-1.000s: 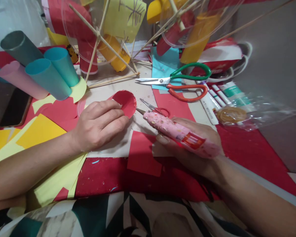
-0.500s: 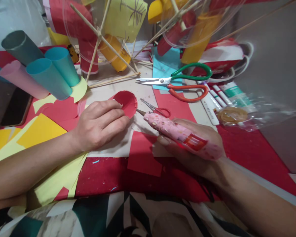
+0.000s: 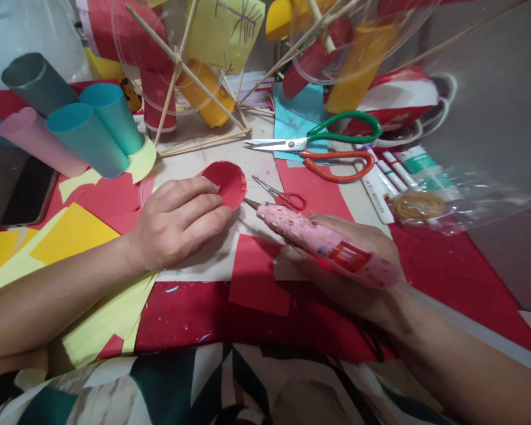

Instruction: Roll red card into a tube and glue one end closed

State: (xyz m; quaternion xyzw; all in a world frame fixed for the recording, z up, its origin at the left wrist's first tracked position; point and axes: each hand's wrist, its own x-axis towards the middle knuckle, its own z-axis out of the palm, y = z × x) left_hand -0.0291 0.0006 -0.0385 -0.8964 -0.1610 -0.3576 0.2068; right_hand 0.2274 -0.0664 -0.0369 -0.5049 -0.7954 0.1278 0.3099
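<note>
My left hand (image 3: 183,221) is closed round a red paper tube (image 3: 228,180), whose round open end faces up and toward me. In my right hand (image 3: 354,265) is a pink, glue-spattered hot glue gun (image 3: 310,227). Its metal nozzle points left and is at, or very close to, the right rim of the tube; contact cannot be made out. Small red-handled scissors (image 3: 292,199) lie just beyond the nozzle. A square of red paper (image 3: 261,277) lies on the table between my hands.
Large scissors (image 3: 327,144) with green and red handles lie farther back. Coloured paper tubes (image 3: 88,136) stand at the left, beside a phone (image 3: 29,189). Wooden sticks (image 3: 177,59) rise at the back. Markers (image 3: 387,174) and a bag of rubber bands (image 3: 418,205) lie right.
Hardly anything differs. The glue gun's nozzle stays beside the tube's rim, and both hands keep their places with only a slight shift.
</note>
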